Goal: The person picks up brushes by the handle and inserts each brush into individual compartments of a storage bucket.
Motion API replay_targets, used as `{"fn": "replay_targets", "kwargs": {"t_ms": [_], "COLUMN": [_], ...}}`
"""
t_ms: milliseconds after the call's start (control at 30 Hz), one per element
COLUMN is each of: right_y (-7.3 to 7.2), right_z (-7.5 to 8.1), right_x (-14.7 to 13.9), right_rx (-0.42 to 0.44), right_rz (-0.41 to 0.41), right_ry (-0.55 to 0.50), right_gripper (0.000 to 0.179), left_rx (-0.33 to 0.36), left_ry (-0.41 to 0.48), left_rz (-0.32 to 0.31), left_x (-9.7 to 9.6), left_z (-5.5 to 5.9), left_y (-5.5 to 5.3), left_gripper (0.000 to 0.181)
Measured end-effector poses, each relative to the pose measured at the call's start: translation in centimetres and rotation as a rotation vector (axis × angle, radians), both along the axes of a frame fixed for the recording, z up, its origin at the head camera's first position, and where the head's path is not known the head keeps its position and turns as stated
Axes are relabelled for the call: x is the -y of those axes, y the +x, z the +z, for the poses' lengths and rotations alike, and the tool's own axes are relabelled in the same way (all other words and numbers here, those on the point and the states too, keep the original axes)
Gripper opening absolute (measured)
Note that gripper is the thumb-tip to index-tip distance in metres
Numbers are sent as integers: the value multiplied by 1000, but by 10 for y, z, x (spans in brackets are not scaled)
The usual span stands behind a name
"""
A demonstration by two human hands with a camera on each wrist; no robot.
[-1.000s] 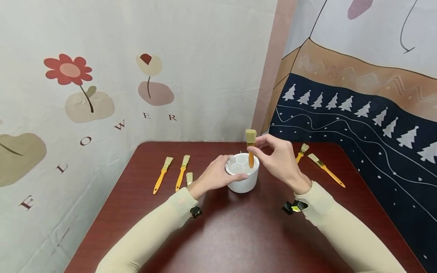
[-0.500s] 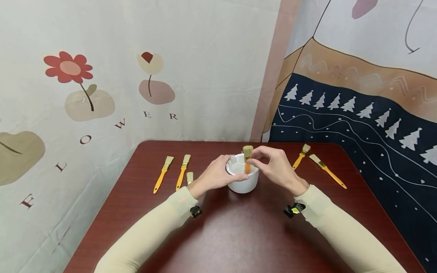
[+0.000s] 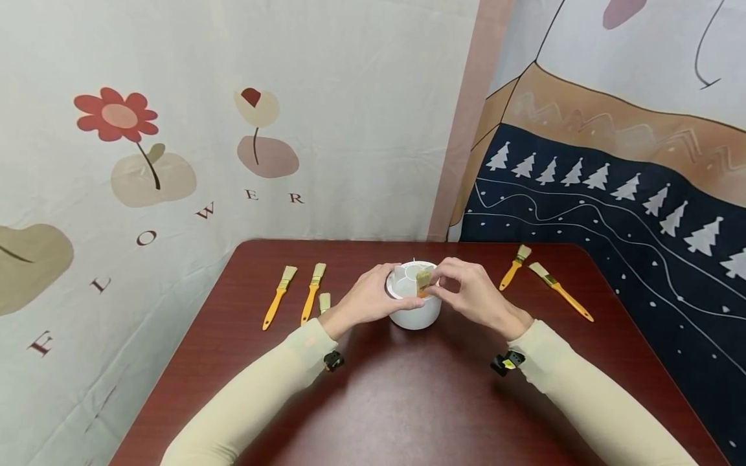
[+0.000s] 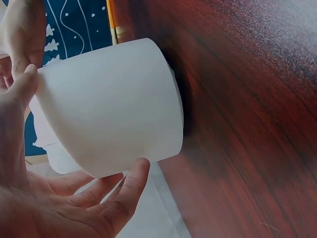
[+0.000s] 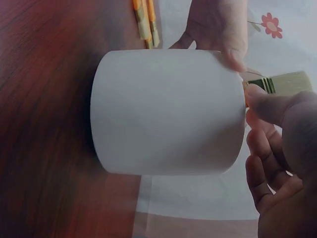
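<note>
A white round pen holder (image 3: 416, 316) with inner compartments stands on the table. My left hand (image 3: 367, 296) grips it from the left, thumb at the near rim and fingers along the far side, as the left wrist view (image 4: 111, 198) also shows. Between thumb and fingers, my right hand (image 3: 473, 294) pinches a paintbrush (image 5: 292, 83) near its metal band. The brush is bristles up, with its yellow-orange handle down inside the holder, mostly hidden by the wall. Which compartment the handle is in, I cannot tell exactly.
Left of the holder lie two paintbrushes, one (image 3: 280, 298) beside another (image 3: 313, 294), and a third brush (image 3: 324, 302) partly hidden by the left wrist. On the right lie a short brush (image 3: 515, 266) and a longer brush (image 3: 562, 292). Fabric hangings border the dark red table (image 3: 384, 401).
My right hand has moved down with the paintbrush, whose handle has sunk from above the rim into the pen holder. The left hand keeps its grip on the holder.
</note>
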State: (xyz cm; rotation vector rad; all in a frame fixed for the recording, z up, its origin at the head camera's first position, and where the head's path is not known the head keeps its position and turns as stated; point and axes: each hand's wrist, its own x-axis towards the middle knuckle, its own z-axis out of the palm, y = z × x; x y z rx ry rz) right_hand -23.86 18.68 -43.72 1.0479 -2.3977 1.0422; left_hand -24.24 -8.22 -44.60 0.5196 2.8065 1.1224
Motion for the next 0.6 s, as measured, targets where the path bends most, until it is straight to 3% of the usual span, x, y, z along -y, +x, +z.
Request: {"fn": "replay_targets", "kwargs": {"t_ms": [333, 600], "right_y": [0, 3], "right_z": [-2, 7], "right_x": [-9, -15], "right_rx": [-3, 45], "right_rz": [51, 56], "right_ry": [54, 59], "right_gripper": [26, 35], "left_rx": [-19, -15], "left_ry": [-13, -24], "left_rz": [-11, -20], "left_x": [2, 7], "left_z": [1, 2], "left_y": [-2, -4], "left_gripper": [103, 104]}}
